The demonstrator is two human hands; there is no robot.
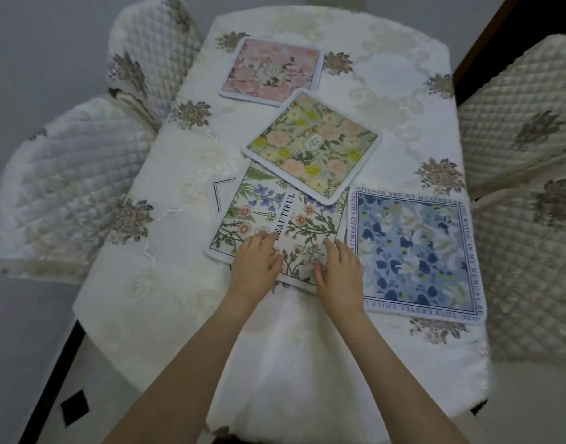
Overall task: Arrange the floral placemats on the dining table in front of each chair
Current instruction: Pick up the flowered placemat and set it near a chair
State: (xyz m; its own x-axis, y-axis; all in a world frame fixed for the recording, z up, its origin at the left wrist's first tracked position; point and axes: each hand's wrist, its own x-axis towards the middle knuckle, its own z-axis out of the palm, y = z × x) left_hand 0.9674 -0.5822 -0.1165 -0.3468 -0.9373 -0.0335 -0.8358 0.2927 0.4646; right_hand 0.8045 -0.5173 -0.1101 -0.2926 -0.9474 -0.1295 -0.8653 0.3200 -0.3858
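Note:
Several floral placemats lie on the white-clothed dining table. A pink one sits far center-left. A yellow-and-peach one lies tilted in the middle, overlapping the far corner of a green wildflower mat printed "BEAUTIFUL". A blue one lies flat at the near right. A corner of another mat pokes out from under the wildflower mat's left side. My left hand and my right hand rest on the wildflower mat's near edge, thumbs curled at the edge, fingers spread on top.
Two quilted cream chairs stand along the table's left side and two more along the right. The tablecloth drapes over the near edge. A dark-framed floor area shows at lower left.

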